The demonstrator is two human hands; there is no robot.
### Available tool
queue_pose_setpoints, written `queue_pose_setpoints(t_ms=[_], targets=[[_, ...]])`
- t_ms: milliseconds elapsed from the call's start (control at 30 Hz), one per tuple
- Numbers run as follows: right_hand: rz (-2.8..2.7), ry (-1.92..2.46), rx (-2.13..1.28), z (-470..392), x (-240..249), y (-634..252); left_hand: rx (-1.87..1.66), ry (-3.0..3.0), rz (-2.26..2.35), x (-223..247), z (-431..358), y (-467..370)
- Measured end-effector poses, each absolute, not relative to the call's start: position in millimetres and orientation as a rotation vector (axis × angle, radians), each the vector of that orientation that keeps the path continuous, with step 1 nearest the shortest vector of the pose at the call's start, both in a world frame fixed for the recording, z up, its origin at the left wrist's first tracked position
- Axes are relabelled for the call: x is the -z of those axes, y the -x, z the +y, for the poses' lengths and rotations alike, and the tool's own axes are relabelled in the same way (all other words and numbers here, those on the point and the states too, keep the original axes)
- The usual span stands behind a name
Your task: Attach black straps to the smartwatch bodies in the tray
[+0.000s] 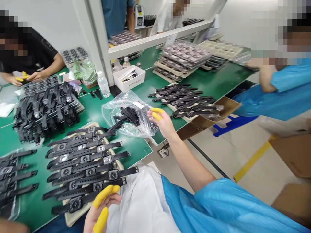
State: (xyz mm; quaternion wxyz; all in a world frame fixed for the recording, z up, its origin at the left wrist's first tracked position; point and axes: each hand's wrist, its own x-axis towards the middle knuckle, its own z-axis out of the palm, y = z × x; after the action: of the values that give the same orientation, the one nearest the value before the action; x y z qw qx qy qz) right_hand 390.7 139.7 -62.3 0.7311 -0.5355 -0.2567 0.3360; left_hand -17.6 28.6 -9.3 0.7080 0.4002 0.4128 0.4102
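Right hand hovering empty, fingers parted; clear plastic bag of black watch straps lying just left of fingertips, contact unclear. Left hand hanging empty, thumb parted, nearer smartwatches, long axes running sideways beyond it.

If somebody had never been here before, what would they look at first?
Probably the bright yellow finger covers on the person's left hand, at the bottom near the middle, and on the right hand, by the clear plastic bag. Next might come the rows of black watches on the green table, left of the hands. The big blue sleeve at the lower right stands out too.
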Motion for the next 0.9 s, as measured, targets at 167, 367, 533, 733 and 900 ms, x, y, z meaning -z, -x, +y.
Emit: queue_pose_setpoints(t_ms=[167, 367, 533, 733, 900], targets=[[-1.075, 1.334, -0.599, 128, 60, -329, -1.059, -1.328, 1.084, 9, 22, 25], [-1.276, 1.475, -0.528, 167, 80, -332, -1.179, -2.133, 1.185, 30, 32, 51], [-1.728, 1.407, -0.554, 211, 84, -331, -1.201, -2.241, 1.224, 35, 34, 53], [-2.007, 1.286, -0.548, 243, 87, -309, -1.123, -2.367, 1.236, 40, 37, 53], [-2.132, 1.492, -0.288, 261, 98, -319, -1.209, -2.408, 1.331, 45, 29, 59]])
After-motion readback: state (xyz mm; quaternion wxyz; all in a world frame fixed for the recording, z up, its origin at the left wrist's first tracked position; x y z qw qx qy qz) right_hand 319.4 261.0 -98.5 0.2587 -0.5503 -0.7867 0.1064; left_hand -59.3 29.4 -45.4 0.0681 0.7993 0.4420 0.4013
